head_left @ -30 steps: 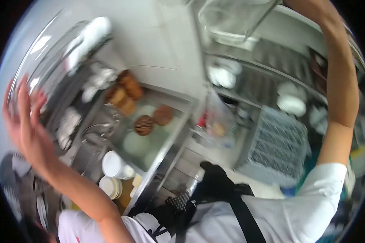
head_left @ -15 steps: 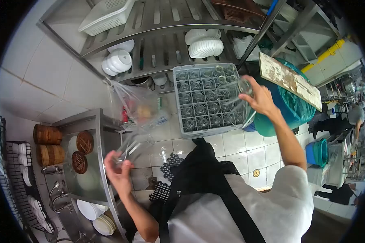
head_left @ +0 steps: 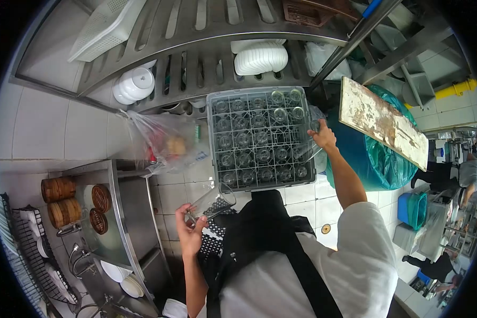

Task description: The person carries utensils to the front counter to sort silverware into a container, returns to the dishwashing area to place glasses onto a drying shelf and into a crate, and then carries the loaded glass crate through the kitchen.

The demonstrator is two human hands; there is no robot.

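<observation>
My left hand (head_left: 192,237) is closed around the base of a clear drinking glass (head_left: 213,203), its mouth pointing up and right toward the rack's near left corner. Another clear glass (head_left: 306,152) is in my right hand (head_left: 324,138), tilted at the rack's right edge; whether it touches the rack I cannot tell. Between my hands stands a grey divided glass rack (head_left: 211,143). Many of its compartments hold upside-down glasses, while several toward the right and middle show only the grid.
Right of the rack, a worn board (head_left: 381,122) lies across a bin with a green liner (head_left: 373,164). A plastic bag (head_left: 164,140) hangs at left, above a metal sink (head_left: 119,212). Shelving (head_left: 196,45) with stacked white bowls (head_left: 135,85) stands beyond. Other people are at far right.
My left hand has brought its glass rightward, closer to the rack. My right hand has lowered its glass toward the rack's right side. The view has shifted slightly.
</observation>
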